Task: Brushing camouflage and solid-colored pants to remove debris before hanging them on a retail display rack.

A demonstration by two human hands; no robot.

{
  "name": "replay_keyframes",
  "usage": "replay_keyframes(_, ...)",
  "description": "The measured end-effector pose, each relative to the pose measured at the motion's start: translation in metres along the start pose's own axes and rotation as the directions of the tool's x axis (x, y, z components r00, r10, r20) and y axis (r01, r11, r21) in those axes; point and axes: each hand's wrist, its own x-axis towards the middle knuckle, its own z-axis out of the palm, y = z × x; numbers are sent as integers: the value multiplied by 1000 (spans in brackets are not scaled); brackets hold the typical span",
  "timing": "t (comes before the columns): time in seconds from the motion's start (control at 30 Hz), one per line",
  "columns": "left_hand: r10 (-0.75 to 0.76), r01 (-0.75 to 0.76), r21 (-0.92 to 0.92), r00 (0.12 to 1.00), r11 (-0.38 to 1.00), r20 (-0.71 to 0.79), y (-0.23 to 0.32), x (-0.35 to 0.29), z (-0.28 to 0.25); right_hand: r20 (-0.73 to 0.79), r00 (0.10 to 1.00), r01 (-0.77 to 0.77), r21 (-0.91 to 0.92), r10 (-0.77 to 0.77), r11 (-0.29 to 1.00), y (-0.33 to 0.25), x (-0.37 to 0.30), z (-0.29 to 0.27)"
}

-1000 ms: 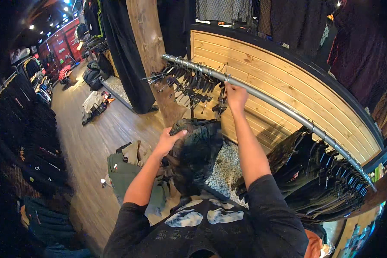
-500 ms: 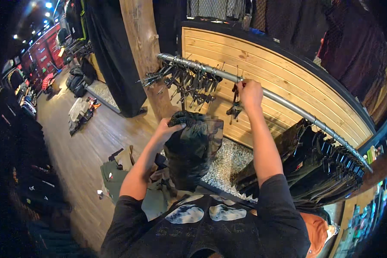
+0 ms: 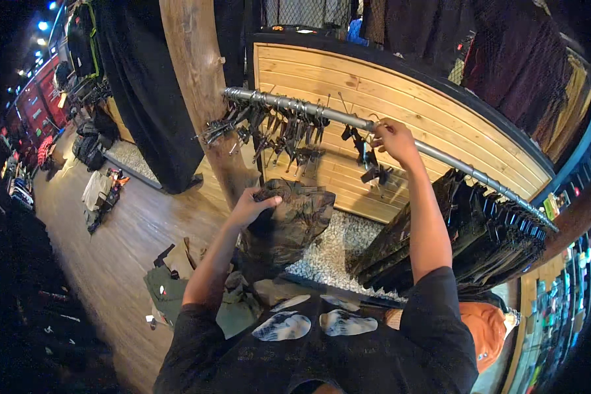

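My left hand [image 3: 253,205] is closed on the top edge of a dark camouflage garment [image 3: 294,226], which looks like folded trousers and hangs down in front of me. Up at the rail, my right hand [image 3: 394,140] grips a black clip hanger [image 3: 373,172] near its hook, with the clips dangling below my fingers. That hanger is next to the grey metal rail [image 3: 338,115]; whether its hook still touches the rail is hard to tell. Left of it, several empty black clip hangers [image 3: 289,128] crowd the rail.
Dark trousers [image 3: 466,230] hang at the rail's right end. A wooden post [image 3: 194,79] stands at its left end, with a plank panel [image 3: 440,105] behind. White pebbles [image 3: 338,246] lie below. Folded clothes [image 3: 171,282] are piled on the floor at left.
My right hand has shifted slightly right along the rail, and the clip hanger has swung and tilted. The camouflage garment has turned, spreading more to the right from my left hand.
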Motion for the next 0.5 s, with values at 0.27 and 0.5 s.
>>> replay_keyframes(0.27,-22,26,-40,994,999,103,-24,15,-9,137,972,233,-560,-189,795,23,-42,13)
replay_keyframes(0.5,-11,37,-166,988,985,157,-46,20,-6,190,982,113,-508,-17,854,46,-100,30)
